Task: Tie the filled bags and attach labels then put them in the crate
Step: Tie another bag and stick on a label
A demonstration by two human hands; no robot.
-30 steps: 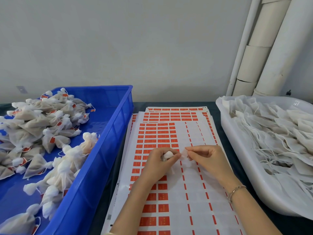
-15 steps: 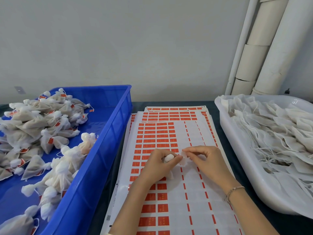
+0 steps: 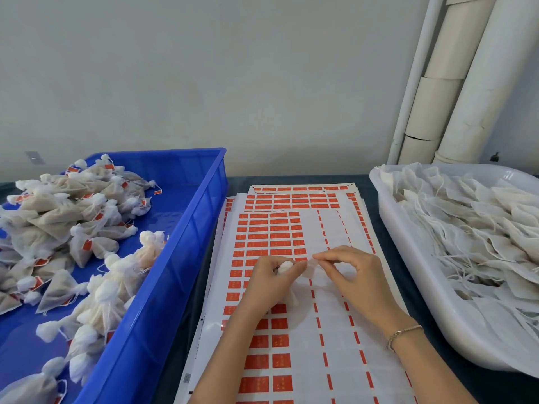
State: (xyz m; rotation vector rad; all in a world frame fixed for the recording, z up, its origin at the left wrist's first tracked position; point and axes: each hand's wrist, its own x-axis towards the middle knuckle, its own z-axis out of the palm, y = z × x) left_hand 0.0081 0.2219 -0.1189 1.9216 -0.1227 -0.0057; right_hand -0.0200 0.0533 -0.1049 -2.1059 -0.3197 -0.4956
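The left hand [image 3: 271,279] is gripping the bag [image 3: 286,266] by its gathered neck, over the label sheet [image 3: 335,360]; the right hand [image 3: 354,277], just beside that grip, is pinching what is probably the drawstring [image 3: 314,261]. Pulling unevenly is risking a slack knot, or string slipping free.

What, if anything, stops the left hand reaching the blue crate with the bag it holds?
Probably nothing; yes, it looks reachable. The blue crate sits open just beside the left hand, with only label sheets between. But the right hand pinches a string on the bag.
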